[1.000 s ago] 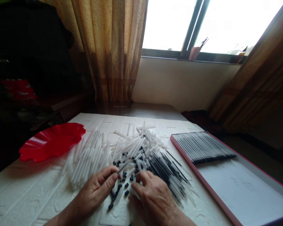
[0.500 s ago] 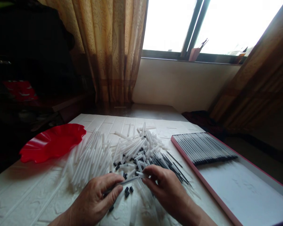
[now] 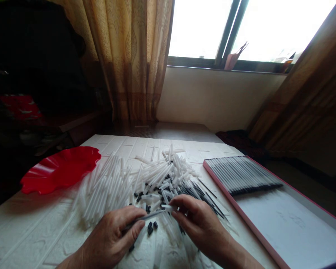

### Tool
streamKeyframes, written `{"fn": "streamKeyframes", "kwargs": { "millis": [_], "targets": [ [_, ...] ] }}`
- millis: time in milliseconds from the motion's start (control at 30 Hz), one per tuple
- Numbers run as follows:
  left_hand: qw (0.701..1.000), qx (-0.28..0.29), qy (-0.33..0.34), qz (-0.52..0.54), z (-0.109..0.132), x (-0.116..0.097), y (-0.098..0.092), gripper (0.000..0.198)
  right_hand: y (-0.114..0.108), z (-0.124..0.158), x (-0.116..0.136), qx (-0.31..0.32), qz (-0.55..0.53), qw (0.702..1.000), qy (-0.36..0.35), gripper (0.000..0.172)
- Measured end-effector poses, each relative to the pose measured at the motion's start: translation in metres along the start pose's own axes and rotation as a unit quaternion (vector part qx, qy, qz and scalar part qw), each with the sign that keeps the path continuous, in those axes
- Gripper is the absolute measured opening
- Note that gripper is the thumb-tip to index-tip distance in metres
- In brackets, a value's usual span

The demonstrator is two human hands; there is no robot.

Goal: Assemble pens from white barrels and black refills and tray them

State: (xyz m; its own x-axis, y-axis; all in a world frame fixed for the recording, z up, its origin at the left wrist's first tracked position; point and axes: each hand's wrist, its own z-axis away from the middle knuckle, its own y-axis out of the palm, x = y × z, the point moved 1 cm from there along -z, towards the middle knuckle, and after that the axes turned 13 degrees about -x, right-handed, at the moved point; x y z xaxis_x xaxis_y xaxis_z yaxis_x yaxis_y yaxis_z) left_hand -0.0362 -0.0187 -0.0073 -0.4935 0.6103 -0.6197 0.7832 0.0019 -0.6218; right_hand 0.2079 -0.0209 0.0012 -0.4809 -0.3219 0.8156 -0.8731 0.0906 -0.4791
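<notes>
My left hand (image 3: 113, 233) is closed around a pen barrel (image 3: 154, 215) that looks dark inside, its narrow end pointing right. Between the thumb and fingers of my right hand (image 3: 201, 220) is a clear pen cap (image 3: 168, 207). Cap and pen end are close together; whether they touch I cannot tell. Small black plugs (image 3: 150, 230) lie just beyond my left fingertips. Behind my hands spreads a pile of clear caps and tubes (image 3: 156, 173), with thin dark refills (image 3: 197, 194) at its right. Many clear barrels (image 3: 106, 194) lie left of the pile.
A pink-edged shallow box (image 3: 257, 231) on the right holds a row of pens (image 3: 240, 173) at its far end. On the left stands a red wavy-rimmed plate (image 3: 61, 170). All rest on a white brick-patterned tabletop (image 3: 25, 231); a curtain and window are behind.
Both hands keep their holds and have barely moved. The pen end and the cap have shifted very slightly against each other, and the view has shifted a little.
</notes>
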Motion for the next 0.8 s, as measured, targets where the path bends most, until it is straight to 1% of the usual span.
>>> {"fn": "streamKeyframes", "kwargs": {
  "millis": [100,167,267,333,433,533,600,667,800],
  "targets": [
    [1.000,-0.008,0.001,-0.005,0.001,0.000,0.000,0.016,-0.001,0.001,0.000,-0.003,0.000,1.000,-0.009,0.012],
    [1.000,-0.002,0.000,-0.007,0.002,0.001,0.000,0.016,-0.001,0.001,0.001,-0.001,0.000,1.000,-0.026,0.012],
    [1.000,0.019,0.008,-0.016,0.003,0.003,0.002,0.017,0.001,0.002,0.002,0.018,-0.001,0.998,-0.055,0.016],
    [0.999,0.036,0.022,-0.028,0.004,0.003,0.003,0.020,0.003,0.003,0.003,0.038,-0.006,0.998,-0.056,0.020],
    [0.996,0.060,0.044,-0.045,0.004,0.003,0.004,0.023,0.004,0.003,0.002,0.077,-0.019,0.997,-0.016,0.020],
    [0.994,0.070,0.060,-0.064,0.005,0.003,0.005,0.027,0.003,0.004,-0.001,0.153,-0.037,0.986,0.050,0.021],
    [0.992,0.074,0.071,-0.074,0.007,0.004,0.006,0.029,0.003,0.005,-0.001,0.197,-0.043,0.976,0.078,0.023],
    [0.991,0.066,0.082,-0.084,0.009,0.005,0.007,0.027,0.004,0.006,0.001,0.210,-0.034,0.974,0.081,0.026],
    [0.986,0.051,0.121,-0.106,0.011,0.008,0.008,0.023,0.010,0.007,0.005,0.204,0.009,0.977,0.054,0.030]
  ]
}}
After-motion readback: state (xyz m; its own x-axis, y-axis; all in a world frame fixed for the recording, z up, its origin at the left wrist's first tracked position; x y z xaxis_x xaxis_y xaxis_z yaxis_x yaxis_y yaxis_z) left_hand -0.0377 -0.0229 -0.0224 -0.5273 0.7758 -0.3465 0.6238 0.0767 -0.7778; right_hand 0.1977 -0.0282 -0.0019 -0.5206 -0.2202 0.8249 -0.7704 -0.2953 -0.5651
